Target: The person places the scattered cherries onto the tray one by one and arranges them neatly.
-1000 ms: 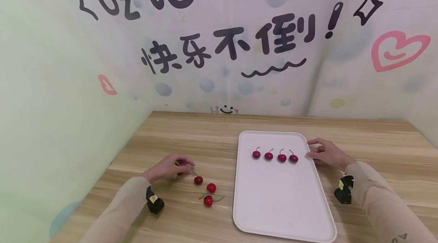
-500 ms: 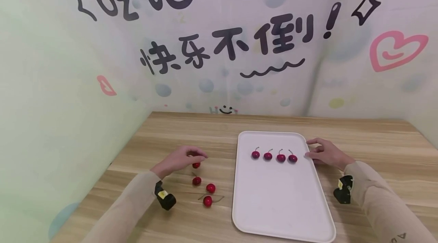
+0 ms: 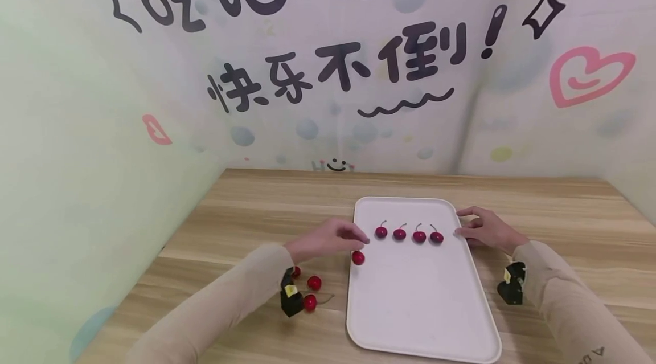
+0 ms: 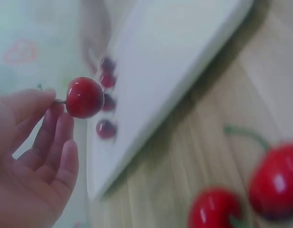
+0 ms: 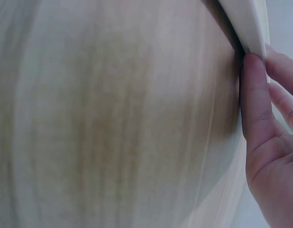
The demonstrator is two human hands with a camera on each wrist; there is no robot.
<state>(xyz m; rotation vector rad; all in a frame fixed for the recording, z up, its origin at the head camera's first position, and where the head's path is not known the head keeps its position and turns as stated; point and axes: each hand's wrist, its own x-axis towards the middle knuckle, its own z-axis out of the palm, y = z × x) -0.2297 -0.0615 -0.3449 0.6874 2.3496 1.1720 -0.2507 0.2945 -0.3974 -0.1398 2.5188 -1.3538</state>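
My left hand [image 3: 328, 237] pinches a red cherry [image 4: 84, 97] by its stem, and the fruit hangs below the fingertips over the left edge of the white tray [image 3: 420, 307]. In the left wrist view, thumb and forefinger meet on the stem while the other fingers curl loosely. A row of several dark red cherries [image 3: 400, 234] lies across the tray's far end, stems pointing away. At the tray's right rim, my right hand [image 3: 489, 228] holds the edge between thumb and fingers. The right wrist view has the thumb [image 5: 257, 95] right against the rim.
Left of the tray, loose cherries [image 3: 314, 282] lie on the wooden table [image 3: 246, 204], one partly hidden behind the left wrist camera [image 3: 291, 295]. A printed cloth wall [image 3: 287, 142] rises behind the table.
My left hand has picked up a cherry from the table's left part and carried it right to the tray's left edge. The right hand stays at the rim.
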